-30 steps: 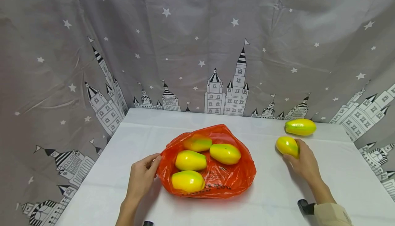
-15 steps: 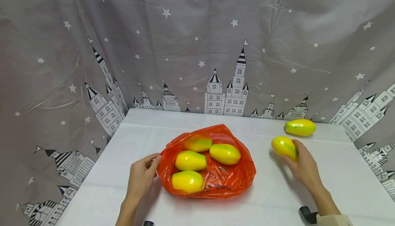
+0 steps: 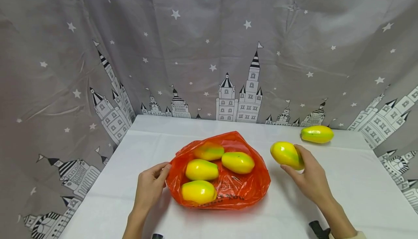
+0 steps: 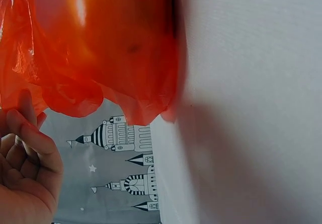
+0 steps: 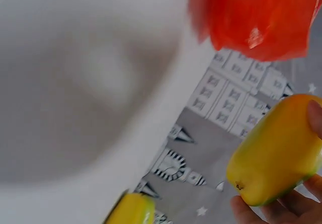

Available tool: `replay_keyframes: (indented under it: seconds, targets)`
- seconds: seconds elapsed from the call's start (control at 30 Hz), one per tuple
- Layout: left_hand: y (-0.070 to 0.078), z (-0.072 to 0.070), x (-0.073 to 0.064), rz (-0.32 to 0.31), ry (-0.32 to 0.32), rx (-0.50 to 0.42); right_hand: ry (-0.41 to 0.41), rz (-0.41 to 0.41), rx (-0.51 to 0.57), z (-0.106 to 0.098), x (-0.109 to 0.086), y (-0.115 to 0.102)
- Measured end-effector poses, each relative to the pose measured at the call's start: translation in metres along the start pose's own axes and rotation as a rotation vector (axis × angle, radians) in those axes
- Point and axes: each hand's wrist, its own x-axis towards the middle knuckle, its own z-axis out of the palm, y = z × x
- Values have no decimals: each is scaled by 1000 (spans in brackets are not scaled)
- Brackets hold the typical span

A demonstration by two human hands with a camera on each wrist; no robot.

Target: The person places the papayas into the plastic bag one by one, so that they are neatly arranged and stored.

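Observation:
A red plastic bag [image 3: 241,192] lies with its mouth spread in the middle of the table, and several yellow-green papayas [image 3: 201,169] rest inside. At the bag's left rim, my left hand [image 3: 151,184] pinches the plastic between thumb and fingers; the left wrist view shows curled fingers against the bag [image 4: 100,43]. My right hand [image 3: 311,177] grips another papaya [image 3: 285,154] just right of the bag, raised off the table. In the right wrist view that papaya [image 5: 274,153] sits between thumb and fingers, apart from the bag.
One more papaya [image 3: 317,134] lies at the table's back right. White cloth covers the table [image 3: 147,130], and a grey curtain [image 3: 196,32] with castles and stars hangs behind it. A black strap piece [image 3: 318,229] shows by the right wrist.
My right hand has lifted the papaya and carried it left toward the bag. My left hand and the bag stay where they were.

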Motion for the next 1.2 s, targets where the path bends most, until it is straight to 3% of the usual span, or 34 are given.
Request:
replay_keyframes:
  seconds: [0.23,0.47,0.67,0.97,1.2]
  targets:
    - [-1,0,0,3,-6,9,-5,-56,-6,9,0,-24]
    - [0,2,1,9,-13,-1,-14,-185,-19,23,-2,-48]
    - [1,3,1,-12,-13,3,-85,-284,-10,35,-5,-65]
    - [1,3,-1,-12,-13,0,-237,-282,-61,57,-5,-88]
    - [0,2,0,1,-13,-9,-368,-241,-93,72,-4,-94]
